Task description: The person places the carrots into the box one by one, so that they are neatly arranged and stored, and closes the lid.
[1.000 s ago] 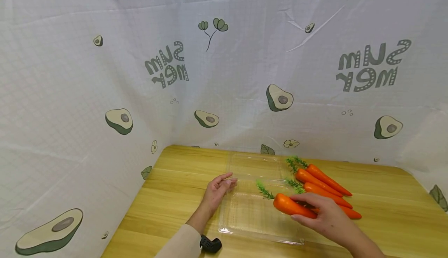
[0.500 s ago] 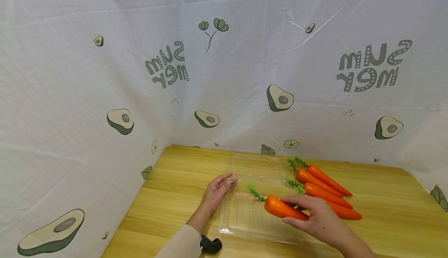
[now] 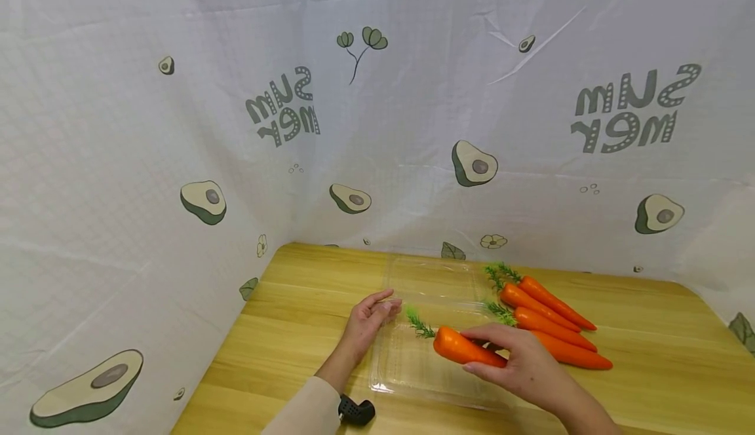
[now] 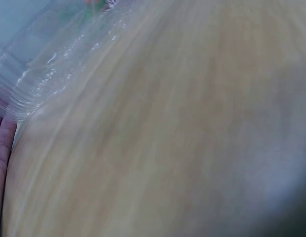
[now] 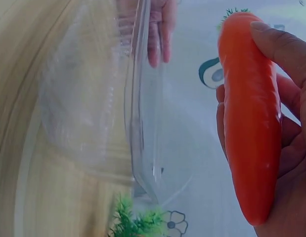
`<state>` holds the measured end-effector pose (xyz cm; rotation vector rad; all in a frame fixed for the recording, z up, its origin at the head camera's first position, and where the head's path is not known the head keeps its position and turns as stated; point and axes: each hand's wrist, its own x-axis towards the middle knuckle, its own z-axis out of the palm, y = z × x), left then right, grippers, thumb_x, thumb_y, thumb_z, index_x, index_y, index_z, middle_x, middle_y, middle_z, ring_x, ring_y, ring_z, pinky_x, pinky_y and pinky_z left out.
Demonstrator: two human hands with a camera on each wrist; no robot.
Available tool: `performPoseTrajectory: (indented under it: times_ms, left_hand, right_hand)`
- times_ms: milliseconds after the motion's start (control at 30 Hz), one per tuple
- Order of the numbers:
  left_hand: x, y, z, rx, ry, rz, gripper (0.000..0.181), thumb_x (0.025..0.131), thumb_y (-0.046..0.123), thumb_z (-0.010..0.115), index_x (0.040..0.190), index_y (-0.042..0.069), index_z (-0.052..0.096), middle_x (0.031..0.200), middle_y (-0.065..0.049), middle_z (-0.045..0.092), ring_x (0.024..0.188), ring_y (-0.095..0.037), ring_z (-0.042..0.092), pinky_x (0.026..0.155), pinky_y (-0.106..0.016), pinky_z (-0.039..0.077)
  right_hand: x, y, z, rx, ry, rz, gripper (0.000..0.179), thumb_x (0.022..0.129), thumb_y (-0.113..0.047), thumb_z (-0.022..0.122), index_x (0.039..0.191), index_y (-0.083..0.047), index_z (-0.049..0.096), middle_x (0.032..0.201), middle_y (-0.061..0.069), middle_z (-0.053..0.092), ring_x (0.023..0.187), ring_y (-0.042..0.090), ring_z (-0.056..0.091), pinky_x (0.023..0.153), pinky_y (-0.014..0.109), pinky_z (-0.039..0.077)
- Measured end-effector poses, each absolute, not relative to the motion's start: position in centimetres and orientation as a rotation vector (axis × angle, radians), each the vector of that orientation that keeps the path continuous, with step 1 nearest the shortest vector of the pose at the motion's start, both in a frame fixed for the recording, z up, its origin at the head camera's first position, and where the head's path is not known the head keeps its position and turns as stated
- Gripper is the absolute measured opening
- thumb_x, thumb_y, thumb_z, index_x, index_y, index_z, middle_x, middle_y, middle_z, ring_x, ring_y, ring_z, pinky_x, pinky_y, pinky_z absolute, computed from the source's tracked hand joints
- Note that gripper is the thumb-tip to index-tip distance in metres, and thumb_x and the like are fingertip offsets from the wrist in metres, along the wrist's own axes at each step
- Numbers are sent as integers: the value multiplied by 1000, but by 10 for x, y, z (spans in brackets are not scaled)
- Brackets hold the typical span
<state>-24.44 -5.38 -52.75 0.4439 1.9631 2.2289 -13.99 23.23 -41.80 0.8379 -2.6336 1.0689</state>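
My right hand (image 3: 519, 363) grips an orange toy carrot (image 3: 457, 345) with a green leafy top, thumb on one side and fingers on the other. It is held tilted above the base of a clear plastic clamshell box (image 3: 407, 379), its leafy end toward the left. In the right wrist view the carrot (image 5: 249, 123) stands out between thumb and fingers. My left hand (image 3: 362, 327) rests at the box's left side near the hinge, fingers extended against the plastic. The left wrist view shows only part of those fingers (image 4: 2, 148) beside the box wall (image 4: 49, 74).
The box lid (image 3: 433, 278) lies folded back behind the base. Several more carrots (image 3: 551, 304) lie side by side right of the box, leafy tops close to its edge. A wooden table (image 3: 295, 310) bears everything, with a printed curtain (image 3: 401, 114) behind and at the left.
My right hand has moved left with the carrot, from the box's right side to over its middle. My left hand and the box stay in place.
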Motion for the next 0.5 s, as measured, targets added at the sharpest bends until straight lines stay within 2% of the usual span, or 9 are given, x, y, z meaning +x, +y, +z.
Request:
performPoseTrajectory:
  times_ms: [200,433,500]
  left_hand:
    - [-245,-53,-527,422,2007,2211,46,108,21,53,147,-4,49,137,-27,63,127,-36,64,101,-26,54]
    - [-245,-53,-527,415,1988,2225,45,108,20,52,147,-3,50,135,-27,64,127,-39,63,111,-42,49]
    - [-245,-53,-527,425,1986,2230,45,108,19,52,146,-5,49,135,-29,63,127,-41,63,111,-42,50]
  right_hand:
    - [-142,221,-424,872,-2682,1151,39,86,-36,82,120,-20,74,113,2,75,91,-3,62,70,22,59]
    - [-145,211,-437,968,-2693,1233,35,88,-34,81,118,-19,74,109,1,75,90,-3,62,70,23,59]
    - [-146,210,-440,963,-2710,1267,35,88,-35,81,119,-19,74,109,1,75,90,-2,62,70,23,59]
